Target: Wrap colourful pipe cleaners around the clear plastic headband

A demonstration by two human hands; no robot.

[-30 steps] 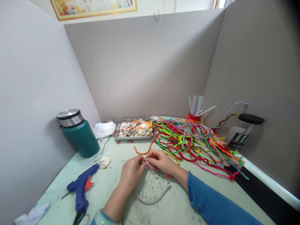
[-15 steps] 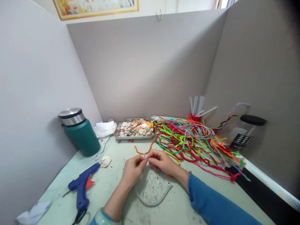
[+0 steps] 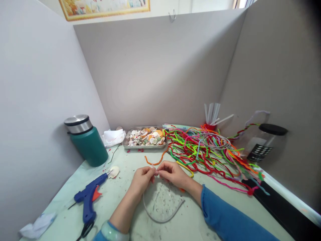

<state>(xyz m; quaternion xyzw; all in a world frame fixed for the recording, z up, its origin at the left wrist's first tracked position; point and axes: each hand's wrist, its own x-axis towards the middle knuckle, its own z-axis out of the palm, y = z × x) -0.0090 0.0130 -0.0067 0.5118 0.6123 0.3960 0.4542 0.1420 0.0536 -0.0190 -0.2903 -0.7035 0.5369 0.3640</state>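
On the near side of the metal tray (image 3: 145, 147), left hand (image 3: 143, 179) and right hand (image 3: 173, 173) narrowly pinch a pink strand (image 3: 153, 166); grey cord (image 3: 162, 221) curves farther from the tray. Apparent step: winding the strand. Next move likely requires a steady left pinch.

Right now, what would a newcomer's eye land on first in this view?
Probably the tangle of bright fuzzy stems, red, green and orange, sprawled over the back right of the pale green table. Next, the blue glue gun lies at the left, its tip at a white shell. In the middle, the left hand and right hand pinch a small pink piece, mostly hidden.
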